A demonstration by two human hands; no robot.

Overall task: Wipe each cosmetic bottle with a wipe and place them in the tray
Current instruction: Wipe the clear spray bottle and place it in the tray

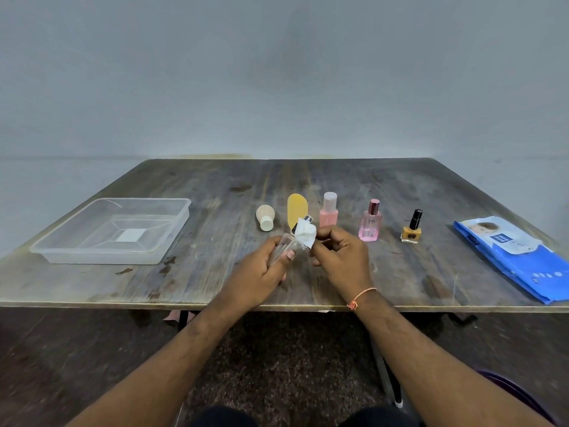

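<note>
At the centre of the frame, a clear bottle (284, 245) was held tilted above the desk (215, 272), its body enclosed by the left hand (261, 274) and its dark-capped neck pointed up and away. The grip of the left hand was closed around the bottle's lower body; the grip of the right hand (340, 257) was pinched shut on a white wipe (306, 235), which was pressed against the bottle's shoulder and neck. The step in hand was judged to be the wiping of this first bottle. For it to be done well, the bottle would best be turned in the left hand so that every side was met by the wipe, the cap and base included, and a firm hold would be needed, since a damp, smooth bottle could slip. The clear plastic tray (181, 211) stood empty at the left of the frame, well apart from the hands. Behind the hands, a row was seen: a cream bottle (265, 217) lying on its side, a yellow bottle (296, 208) partly covered by the wipe, a pink bottle (328, 212), a pink perfume bottle (370, 224) and a yellow nail polish (412, 230). A blue wipes packet (523, 266) lay at the right edge. The clear bottle's base was hidden by fingers, and its contents could not be made out.
</note>
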